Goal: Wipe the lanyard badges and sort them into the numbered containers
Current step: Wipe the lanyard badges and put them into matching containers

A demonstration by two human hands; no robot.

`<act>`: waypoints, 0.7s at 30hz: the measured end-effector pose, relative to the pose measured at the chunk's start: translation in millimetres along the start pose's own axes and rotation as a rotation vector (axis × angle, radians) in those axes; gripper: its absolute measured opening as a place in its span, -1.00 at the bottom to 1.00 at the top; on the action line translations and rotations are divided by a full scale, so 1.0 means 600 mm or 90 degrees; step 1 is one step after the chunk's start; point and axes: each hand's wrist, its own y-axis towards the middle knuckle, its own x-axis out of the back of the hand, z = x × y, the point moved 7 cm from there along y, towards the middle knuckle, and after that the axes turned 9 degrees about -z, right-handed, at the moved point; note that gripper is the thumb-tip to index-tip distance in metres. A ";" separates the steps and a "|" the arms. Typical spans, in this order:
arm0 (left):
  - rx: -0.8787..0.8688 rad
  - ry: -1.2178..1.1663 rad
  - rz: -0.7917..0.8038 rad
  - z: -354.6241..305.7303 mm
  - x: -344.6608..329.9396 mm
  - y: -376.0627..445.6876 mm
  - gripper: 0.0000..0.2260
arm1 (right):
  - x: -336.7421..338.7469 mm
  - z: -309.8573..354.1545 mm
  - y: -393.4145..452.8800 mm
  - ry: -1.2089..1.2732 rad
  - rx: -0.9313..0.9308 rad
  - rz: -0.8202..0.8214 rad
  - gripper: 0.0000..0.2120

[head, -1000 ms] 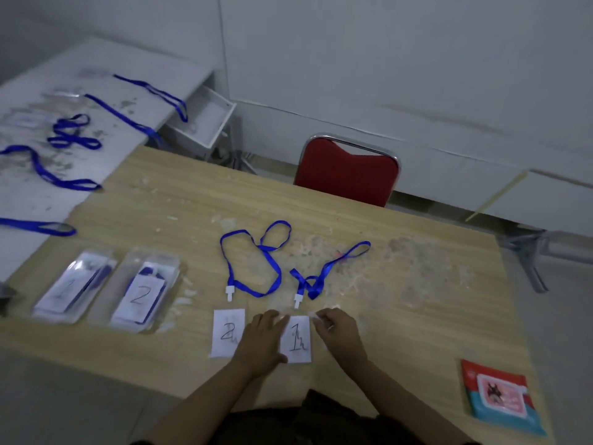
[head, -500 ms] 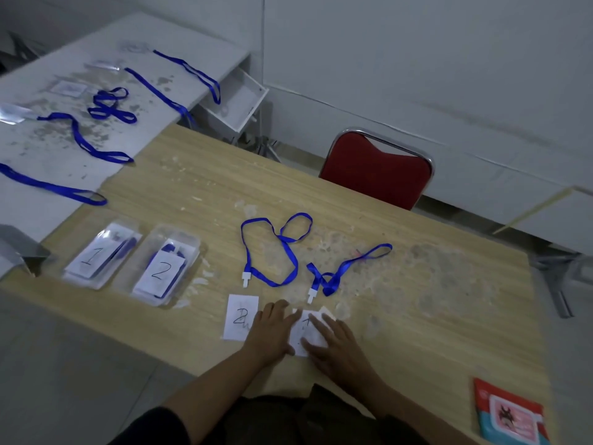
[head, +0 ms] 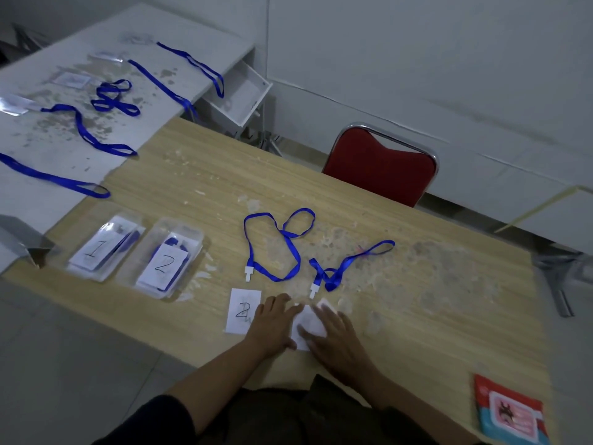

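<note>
Pressing a white wipe (head: 322,316) flat onto the near badge (head: 301,343), the right hand (head: 337,340) lies open; the left hand (head: 272,326), fingers straight, steadies it on the worktop (head: 417,300), numbered containers (head: 167,258) lying well off left

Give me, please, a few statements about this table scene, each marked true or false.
1. Both hands, left hand and right hand, rest on one card. True.
2. The "2" card lies under the right hand. False: it lies bare, beside the left hand.
3. The chair is blue. False: it is red.
4. Two containers sit left of the hands. True.
5. The wipes pack lies at the near right corner. True.
</note>
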 end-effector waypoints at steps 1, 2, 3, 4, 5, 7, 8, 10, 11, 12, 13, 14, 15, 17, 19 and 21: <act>0.000 -0.006 -0.003 0.001 0.000 0.000 -0.18 | -0.005 0.008 -0.004 -0.032 0.055 -0.008 -0.50; -0.001 -0.007 -0.005 0.001 0.001 0.000 -0.18 | -0.002 0.006 -0.003 -0.066 0.061 -0.013 -0.52; -0.004 -0.002 -0.007 0.001 0.002 0.001 -0.18 | 0.005 -0.012 0.002 -0.077 -0.001 -0.027 -0.53; -0.006 0.005 -0.007 0.001 0.002 0.000 -0.18 | 0.015 -0.029 0.005 -0.066 -0.057 -0.042 -0.52; -0.007 0.011 -0.008 0.001 0.003 0.000 -0.18 | 0.016 -0.036 0.008 -0.061 -0.077 -0.053 -0.52; -0.010 0.011 -0.005 0.002 0.003 0.001 -0.18 | -0.013 -0.024 0.006 -0.037 -0.016 -0.014 -0.49; -0.012 0.009 -0.003 0.003 0.002 0.001 -0.18 | -0.020 -0.012 0.001 -0.033 0.028 -0.007 -0.48; -0.015 0.004 0.002 0.005 0.000 0.002 -0.17 | -0.025 -0.008 -0.009 -0.038 0.052 0.000 -0.51; -0.015 0.000 0.004 0.006 0.000 0.002 -0.16 | -0.024 -0.017 -0.009 -0.054 0.027 -0.006 -0.52; -0.015 -0.002 0.007 0.007 0.000 0.002 -0.16 | -0.018 -0.031 -0.008 -0.079 -0.012 -0.014 -0.51; -0.017 -0.001 0.012 0.008 0.001 0.001 -0.15 | -0.010 -0.040 -0.005 -0.095 -0.046 -0.021 -0.48; -0.021 0.003 0.019 0.009 0.002 0.001 -0.15 | -0.009 -0.038 -0.004 -0.094 -0.062 -0.001 -0.46; -0.024 0.007 0.023 0.010 0.004 0.002 -0.15 | -0.007 -0.026 -0.005 -0.090 -0.043 0.009 -0.43; -0.028 0.013 0.021 0.011 0.005 0.004 -0.15 | -0.017 0.007 -0.015 -0.075 0.079 0.024 -0.44; -0.026 0.003 0.021 0.010 0.006 0.004 -0.14 | -0.028 0.009 -0.032 -0.113 0.131 0.047 -0.44; -0.025 -0.010 0.015 0.007 0.009 0.004 -0.13 | -0.019 0.001 -0.028 -0.143 0.123 -0.007 -0.43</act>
